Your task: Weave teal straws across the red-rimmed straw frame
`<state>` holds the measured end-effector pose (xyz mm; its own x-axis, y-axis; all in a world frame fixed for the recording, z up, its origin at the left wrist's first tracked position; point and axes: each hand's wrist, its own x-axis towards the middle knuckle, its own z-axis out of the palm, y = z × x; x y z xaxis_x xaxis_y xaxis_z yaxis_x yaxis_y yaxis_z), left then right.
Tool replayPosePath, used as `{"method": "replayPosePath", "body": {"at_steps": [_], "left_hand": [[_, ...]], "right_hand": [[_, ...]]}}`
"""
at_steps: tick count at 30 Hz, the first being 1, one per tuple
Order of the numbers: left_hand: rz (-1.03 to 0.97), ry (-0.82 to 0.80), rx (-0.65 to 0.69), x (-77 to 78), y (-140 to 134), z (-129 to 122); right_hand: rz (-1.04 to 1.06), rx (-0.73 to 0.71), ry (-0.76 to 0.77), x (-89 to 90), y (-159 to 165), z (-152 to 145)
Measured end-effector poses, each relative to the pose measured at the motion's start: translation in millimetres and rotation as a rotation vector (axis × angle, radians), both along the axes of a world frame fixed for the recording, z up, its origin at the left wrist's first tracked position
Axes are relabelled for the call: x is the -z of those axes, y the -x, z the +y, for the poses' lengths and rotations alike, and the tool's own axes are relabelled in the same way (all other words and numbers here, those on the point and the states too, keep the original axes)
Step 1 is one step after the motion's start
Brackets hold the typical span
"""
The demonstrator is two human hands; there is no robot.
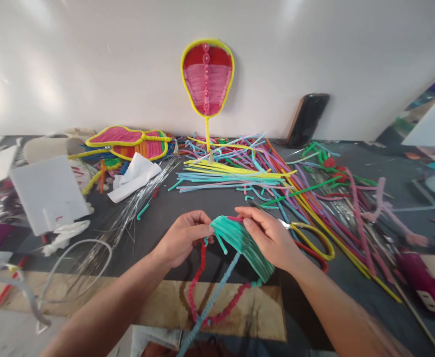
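Observation:
Between my two hands is a pipe-cleaner piece (235,238), a teal panel of rows laid side by side. A red pipe-cleaner loop (192,292) hangs below it, and a light blue stem (217,287) runs down toward me. My left hand (187,235) pinches the panel's left end, thumb and forefinger closed near a loose teal end. Along the panel's right side, my right hand (267,235) holds the upper edge with thumb and fingers. Scissors with yellow handles (317,240) lie just right of that hand, their blades partly hidden.
Loose pipe cleaners (235,173) in several colours cover the back of the table. A pink panel with a yellow rim (208,79) stands against the wall, near a propped phone (308,119). Silver wires (139,188) and white card (49,193) lie left; a magenta tool (425,285) lies right.

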<state>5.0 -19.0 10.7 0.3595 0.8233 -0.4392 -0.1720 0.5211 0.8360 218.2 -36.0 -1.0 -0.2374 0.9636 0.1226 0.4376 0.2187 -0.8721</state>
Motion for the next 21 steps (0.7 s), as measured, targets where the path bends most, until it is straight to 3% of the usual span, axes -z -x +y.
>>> {"method": "replayPosePath", "body": {"at_steps": [4,10,14,19,21], "left_hand": [[-0.084,0.039,0.014,0.3,0.5,-0.7],[-0.119,0.066,-0.017,1.0,2.7,0.7],[-0.132,0.046,0.009,0.9,1.9,-0.2],[-0.105,0.027,0.023,1.6,-1.3,0.3],[-0.102,0.021,0.020,2.0,-1.6,1.4]], "right_hand": [[-0.041,0.018,-0.034,1.0,1.3,0.3],[-0.155,0.080,-0.315,2.9,0.0,0.9],[-0.122,0.073,-0.255,0.8,1.2,-1.3],[-0.340,0.018,-0.378,-0.9,4.2,-5.4],[-0.353,-0.006,-0.350,-2.0,4.1,-5.9]]}}
